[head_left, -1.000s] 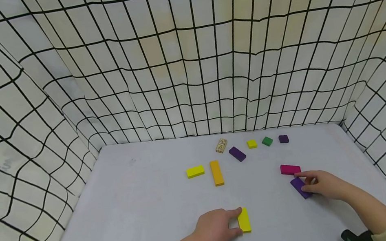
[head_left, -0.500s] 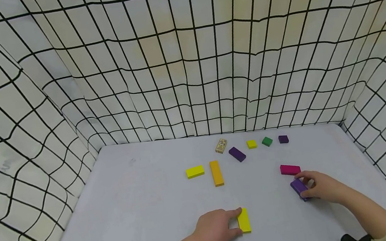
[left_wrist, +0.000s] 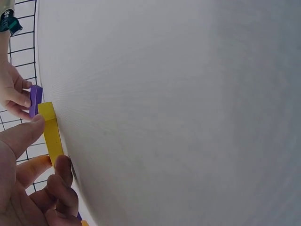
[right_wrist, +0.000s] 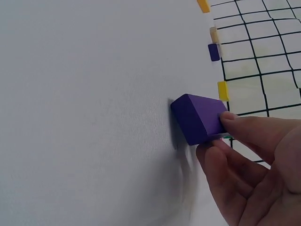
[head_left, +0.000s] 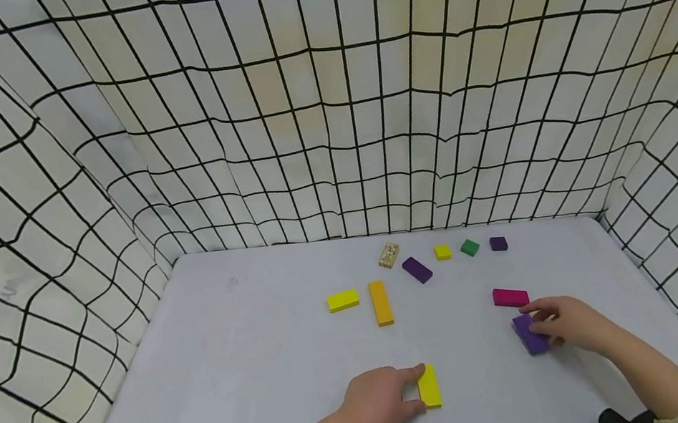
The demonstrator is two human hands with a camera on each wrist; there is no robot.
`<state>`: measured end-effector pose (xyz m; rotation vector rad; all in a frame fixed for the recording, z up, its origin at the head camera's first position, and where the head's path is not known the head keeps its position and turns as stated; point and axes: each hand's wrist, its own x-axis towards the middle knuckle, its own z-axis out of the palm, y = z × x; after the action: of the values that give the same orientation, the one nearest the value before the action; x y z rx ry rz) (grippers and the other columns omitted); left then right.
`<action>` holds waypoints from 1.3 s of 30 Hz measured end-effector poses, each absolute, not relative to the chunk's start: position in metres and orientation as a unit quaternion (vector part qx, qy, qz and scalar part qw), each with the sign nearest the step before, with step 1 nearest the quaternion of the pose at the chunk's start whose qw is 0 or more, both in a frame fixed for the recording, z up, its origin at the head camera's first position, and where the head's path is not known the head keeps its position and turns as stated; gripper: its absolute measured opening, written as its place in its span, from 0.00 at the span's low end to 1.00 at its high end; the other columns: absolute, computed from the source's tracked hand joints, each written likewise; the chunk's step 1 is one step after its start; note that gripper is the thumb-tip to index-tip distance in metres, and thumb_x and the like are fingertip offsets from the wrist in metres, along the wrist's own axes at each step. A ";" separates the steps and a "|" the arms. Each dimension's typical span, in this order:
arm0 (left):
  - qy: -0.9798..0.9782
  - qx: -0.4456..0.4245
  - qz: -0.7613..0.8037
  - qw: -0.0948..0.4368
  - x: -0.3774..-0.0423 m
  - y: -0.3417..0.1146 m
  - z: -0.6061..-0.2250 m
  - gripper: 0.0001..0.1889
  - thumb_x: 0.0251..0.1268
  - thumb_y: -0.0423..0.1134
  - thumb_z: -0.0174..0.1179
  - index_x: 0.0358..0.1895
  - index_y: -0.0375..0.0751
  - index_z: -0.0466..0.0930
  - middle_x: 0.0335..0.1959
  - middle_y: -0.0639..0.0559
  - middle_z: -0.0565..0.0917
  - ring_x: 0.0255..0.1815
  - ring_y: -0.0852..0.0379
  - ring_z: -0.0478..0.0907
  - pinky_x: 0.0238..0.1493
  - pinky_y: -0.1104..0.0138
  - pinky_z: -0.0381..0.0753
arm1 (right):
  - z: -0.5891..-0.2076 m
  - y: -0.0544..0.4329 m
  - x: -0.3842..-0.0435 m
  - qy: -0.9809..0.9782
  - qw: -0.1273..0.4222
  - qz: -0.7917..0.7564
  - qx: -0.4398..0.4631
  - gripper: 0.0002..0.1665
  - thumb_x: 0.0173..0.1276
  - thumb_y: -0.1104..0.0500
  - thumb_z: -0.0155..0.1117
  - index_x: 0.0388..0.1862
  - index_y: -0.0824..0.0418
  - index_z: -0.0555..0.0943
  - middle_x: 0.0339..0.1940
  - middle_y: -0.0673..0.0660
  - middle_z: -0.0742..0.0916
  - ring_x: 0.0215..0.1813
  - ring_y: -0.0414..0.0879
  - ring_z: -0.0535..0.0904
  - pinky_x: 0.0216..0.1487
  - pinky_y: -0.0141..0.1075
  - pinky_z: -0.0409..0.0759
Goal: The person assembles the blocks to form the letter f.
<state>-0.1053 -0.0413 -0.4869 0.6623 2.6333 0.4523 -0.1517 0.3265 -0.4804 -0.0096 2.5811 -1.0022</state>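
Observation:
A yellow block (head_left: 429, 387) lies on the white table near its front, and my left hand (head_left: 380, 399) pinches it by its ends between thumb and fingers. In the left wrist view the thumb is at one end of that yellow block (left_wrist: 51, 136). Farther right, my right hand (head_left: 566, 325) holds a purple block (head_left: 528, 335) between thumb and fingers. The right wrist view shows the thumb on one face of the purple block (right_wrist: 200, 117) and the fingers beneath it. Just beyond that block lies a magenta block (head_left: 510, 297).
An orange block (head_left: 381, 303) and another yellow block (head_left: 343, 301) lie mid-table. Toward the back are a speckled block (head_left: 388, 255), a dark purple block (head_left: 417, 270) and small yellow, green (head_left: 470, 247) and purple pieces. Black netting (head_left: 355, 144) over white walls surrounds the table (head_left: 218, 373).
The right hand has turned the purple block slightly, so its broad face shows more, and its thumb has shifted on it. The left hand and its yellow block have stayed in place.

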 end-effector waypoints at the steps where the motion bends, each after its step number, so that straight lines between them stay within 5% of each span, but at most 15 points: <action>1: 0.939 0.236 0.161 0.193 -0.105 -0.041 -0.487 0.28 0.60 0.57 0.67 0.66 0.67 0.76 0.41 0.59 0.87 0.38 0.63 0.80 0.36 0.64 0.81 | -0.480 0.326 -0.152 0.915 0.184 -0.360 -0.003 0.24 0.66 0.59 0.68 0.61 0.65 0.79 0.45 0.58 0.84 0.35 0.47 0.79 0.36 0.38 0.83; 11: 0.944 0.241 0.140 0.177 -0.105 -0.039 -0.486 0.28 0.60 0.58 0.67 0.66 0.68 0.76 0.31 0.61 0.84 0.30 0.66 0.75 0.29 0.67 0.77 | -0.482 0.302 -0.161 0.905 0.166 -0.392 0.022 0.28 0.66 0.55 0.70 0.62 0.64 0.80 0.45 0.61 0.83 0.35 0.47 0.79 0.38 0.38 0.83; 31: 0.943 0.248 0.139 0.174 -0.105 -0.038 -0.490 0.27 0.60 0.57 0.67 0.64 0.67 0.78 0.39 0.61 0.87 0.38 0.62 0.82 0.34 0.64 0.81 | -0.497 0.222 -0.181 0.861 0.194 -0.470 0.004 0.21 0.67 0.59 0.69 0.59 0.58 0.83 0.38 0.55 0.85 0.34 0.46 0.83 0.38 0.38 0.85; 39: 0.942 0.255 0.139 0.170 -0.104 -0.040 -0.487 0.26 0.61 0.57 0.67 0.64 0.65 0.79 0.35 0.60 0.87 0.38 0.62 0.82 0.34 0.65 0.81 | -0.504 0.197 -0.185 0.851 0.220 -0.477 -0.007 0.21 0.66 0.57 0.70 0.58 0.57 0.84 0.36 0.54 0.85 0.32 0.47 0.83 0.37 0.37 0.85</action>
<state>-0.1037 -0.0395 -0.4873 0.7239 2.6757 0.3957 -0.1845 0.1974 -0.5036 -0.0202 2.3537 -1.3189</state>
